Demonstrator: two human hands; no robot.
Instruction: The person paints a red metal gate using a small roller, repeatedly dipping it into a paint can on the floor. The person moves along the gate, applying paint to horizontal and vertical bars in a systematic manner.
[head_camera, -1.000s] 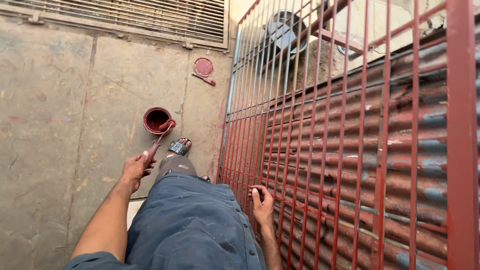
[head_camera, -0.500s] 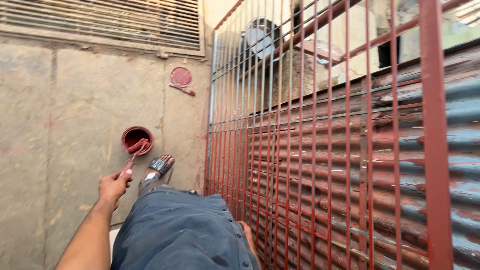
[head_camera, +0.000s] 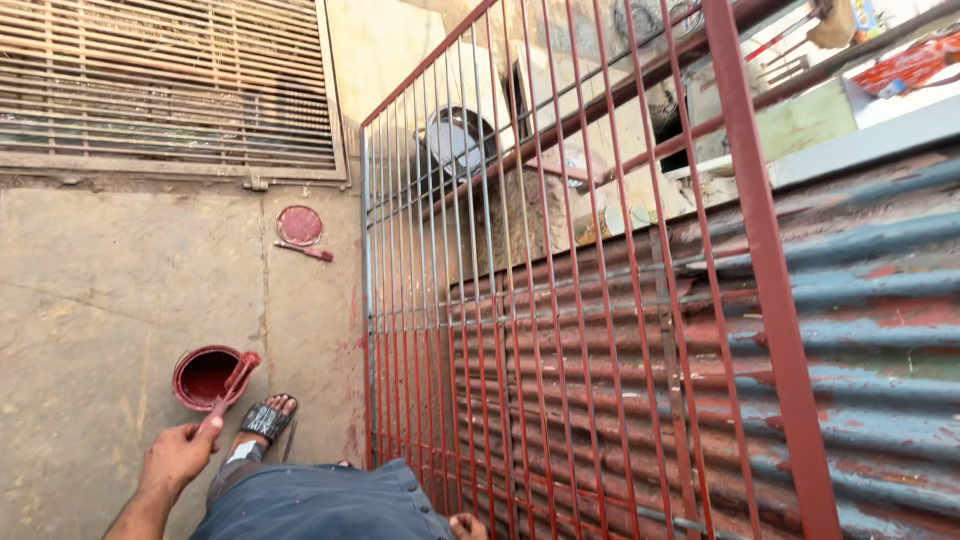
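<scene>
Red paint coats the brush (head_camera: 235, 380), whose bristle end rests on the rim of the paint can (head_camera: 205, 377) while its handle runs down into the left hand (head_camera: 180, 455). That grip is clenched around the lower handle, thumb on top. The can stands open on the concrete floor (head_camera: 90, 320), dark red inside, just beside the person's sandalled foot (head_camera: 265, 420). Blue trousers (head_camera: 320, 505) fill the lower edge of the view below the foot.

Farther up the floor, well apart from the can, lies its round lid (head_camera: 299, 225), red side up, with a small red-smeared tool (head_camera: 305, 251) touching its lower edge. A slatted vent (head_camera: 160, 90) sits in the wall above.

To the right stands a metal gate (head_camera: 560, 300) of thin upright bars, painted red for the most part, grey at the far end. Behind it runs corrugated sheet (head_camera: 850, 330), blue with rust. The right hand (head_camera: 467, 526) shows only as fingertips at the bottom edge near the bars; whether its grip is closed or loose cannot be told.
</scene>
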